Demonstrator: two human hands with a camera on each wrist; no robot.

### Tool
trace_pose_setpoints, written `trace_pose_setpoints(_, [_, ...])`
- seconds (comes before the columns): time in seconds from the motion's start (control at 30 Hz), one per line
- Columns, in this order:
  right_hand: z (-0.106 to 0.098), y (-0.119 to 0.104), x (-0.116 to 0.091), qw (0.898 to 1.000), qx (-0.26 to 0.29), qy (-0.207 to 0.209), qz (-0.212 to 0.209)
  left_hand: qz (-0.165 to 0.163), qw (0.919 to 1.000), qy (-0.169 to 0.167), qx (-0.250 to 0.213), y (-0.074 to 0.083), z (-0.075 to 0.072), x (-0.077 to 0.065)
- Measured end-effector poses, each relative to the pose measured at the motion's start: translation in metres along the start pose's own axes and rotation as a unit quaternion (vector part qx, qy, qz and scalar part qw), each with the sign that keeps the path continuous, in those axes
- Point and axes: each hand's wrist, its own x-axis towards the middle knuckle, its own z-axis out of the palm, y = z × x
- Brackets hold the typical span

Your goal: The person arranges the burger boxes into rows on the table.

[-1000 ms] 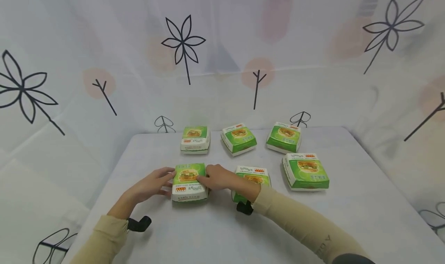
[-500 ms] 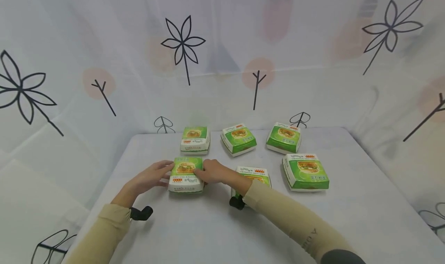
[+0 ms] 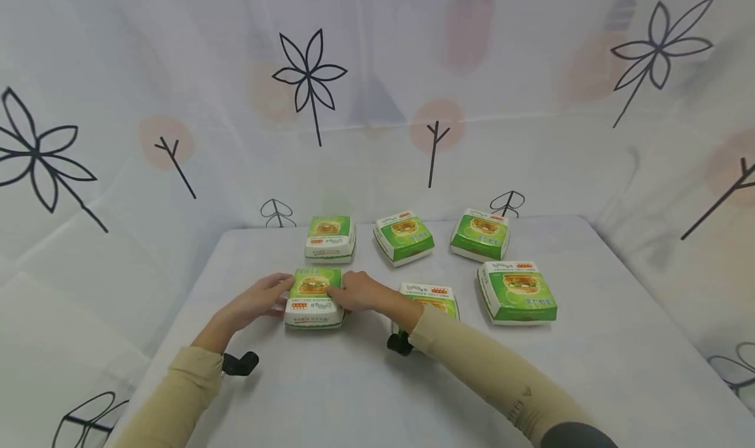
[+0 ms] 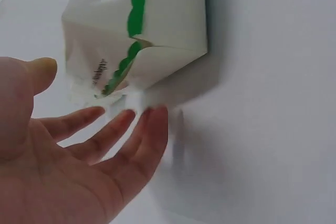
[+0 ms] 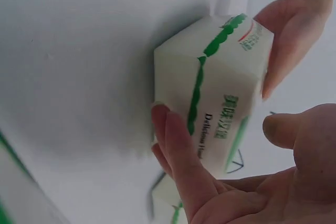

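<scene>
A green-and-white burger box [image 3: 314,298] with a burger printed on its lid sits on the white tabletop, between both hands. My left hand [image 3: 256,302] is at its left side. In the left wrist view the fingers [image 4: 149,145] are loosely extended, a small gap away from the box's corner [image 4: 168,19]. My right hand [image 3: 366,292] is at the other side. The right wrist view has its straight fingers [image 5: 181,145] against the box's side wall [image 5: 210,82], while the thumb [image 5: 283,131] stands off from the cardboard.
Three matching burger boxes form a back row: left [image 3: 330,240], middle [image 3: 404,238] and right [image 3: 480,234]. Another box [image 3: 519,292] lies to the right. One more [image 3: 436,294] is partly hidden behind my right forearm. A patterned white cloth [image 3: 377,153] hangs behind the table.
The burger box between my hands has shifted away from me and slightly left, both hands moving along with it. Over the last half second almost nothing has moved.
</scene>
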Motion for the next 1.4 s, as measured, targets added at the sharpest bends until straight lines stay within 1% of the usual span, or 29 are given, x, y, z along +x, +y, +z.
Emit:
trace_pose_setpoints(0.07, [-0.002,0.0,-0.004,1.0,-0.015,0.005,-0.005,0.012,0.9991,0.014,0.038,0.004,-0.004,-0.005])
trace_pose_setpoints(0.13, [-0.008,0.003,-0.009,0.999,-0.028,0.01,-0.017,0.027,0.9956,0.035,0.082,0.011,-0.007,-0.01])
trace_pose_setpoints(0.23, [-0.021,0.008,-0.02,0.998,-0.042,0.022,-0.039,0.056,0.9851,0.067,0.149,0.026,-0.009,-0.016])
trace_pose_setpoints(0.3, [-0.032,0.013,-0.03,0.997,-0.042,0.034,-0.052,0.073,0.9772,0.08,0.182,0.038,-0.008,-0.018])
trace_pose_setpoints(0.33, [-0.038,0.016,-0.034,0.997,-0.041,0.04,-0.055,0.084,0.9733,0.083,0.197,0.044,-0.006,-0.018])
trace_pose_setpoints(0.4, [-0.05,0.022,-0.044,0.996,-0.037,0.053,-0.06,0.101,0.969,0.081,0.21,0.057,-0.002,-0.017])
trace_pose_setpoints(0.47, [-0.062,0.029,-0.053,0.995,-0.032,0.065,-0.062,0.12,0.9669,0.074,0.213,0.072,0.004,-0.013])
trace_pose_setpoints(0.57, [-0.078,0.042,-0.061,0.994,-0.035,0.078,-0.068,0.144,0.9636,0.067,0.215,0.09,0.015,-0.003])
trace_pose_setpoints(0.73, [-0.098,0.066,-0.065,0.993,-0.041,0.09,-0.059,0.187,0.9567,0.056,0.216,0.114,0.035,0.024])
trace_pose_setpoints(0.8, [-0.105,0.074,-0.064,0.994,-0.04,0.095,-0.039,0.202,0.9533,0.046,0.22,0.123,0.042,0.034])
trace_pose_setpoints(0.9, [-0.115,0.086,-0.06,0.994,-0.036,0.103,-0.005,0.217,0.9452,0.04,0.241,0.138,0.054,0.048])
trace_pose_setpoints(1.0, [-0.122,0.093,-0.055,0.994,-0.028,0.106,0.024,0.215,0.9403,0.046,0.259,0.148,0.063,0.065])
trace_pose_setpoints(1.1, [-0.124,0.101,-0.045,0.993,-0.021,0.108,0.045,0.209,0.942,0.043,0.259,0.155,0.073,0.086])
trace_pose_setpoints(1.2, [-0.124,0.107,-0.033,0.993,-0.016,0.105,0.059,0.193,0.9479,0.032,0.252,0.159,0.083,0.103])
trace_pose_setpoints(1.3, [-0.124,0.11,-0.023,0.992,-0.01,0.102,0.072,0.176,0.953,0.028,0.245,0.163,0.091,0.115])
trace_pose_setpoints(1.4, [-0.125,0.112,-0.017,0.991,-0.007,0.099,0.088,0.154,0.9611,0.023,0.228,0.166,0.096,0.124])
